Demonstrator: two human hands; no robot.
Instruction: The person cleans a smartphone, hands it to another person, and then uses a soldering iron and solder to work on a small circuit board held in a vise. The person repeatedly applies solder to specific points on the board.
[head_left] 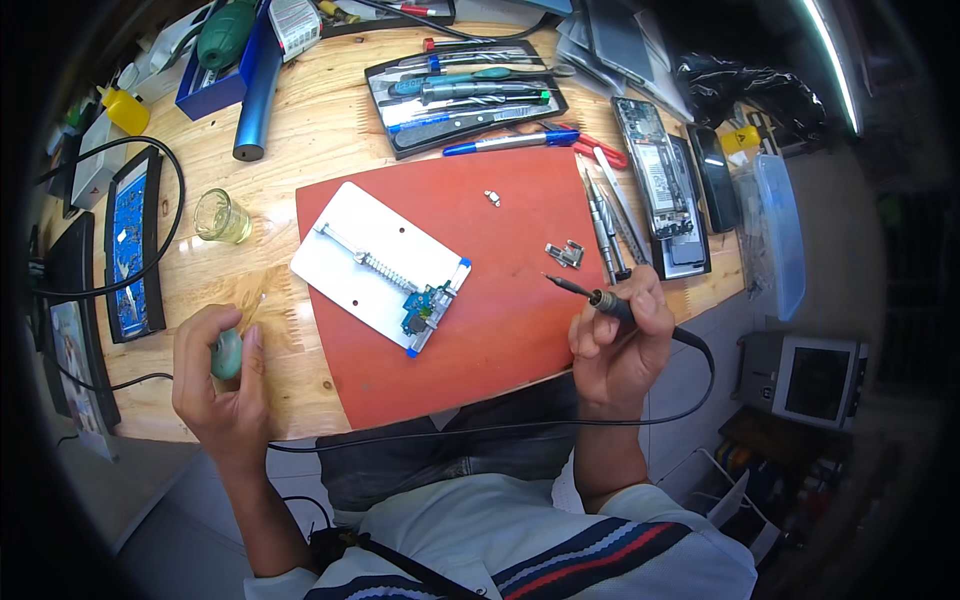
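Note:
My right hand point(625, 350) grips a soldering iron point(607, 302) like a pen, its dark tip pointing up and left above the red mat point(480, 350). Between the fingers and thumb of my left hand point(215, 395), at the table's front left, is a small pale-green round spool point(227, 355); a thin strand seems to rise from it. A white metal board holder point(350, 230) with a spring-loaded rod lies on the mat. Clamped at its right end is a small green circuit board point(425, 310). Neither hand touches the holder.
Small metal parts point(566, 255) lie on the mat. Tweezers point(622, 205) and an opened phone point(652, 165) are to the right, a tool tray point(465, 95) at the back. A small glass cup point(222, 217) stands left. The iron's black cable point(450, 432) crosses the front edge.

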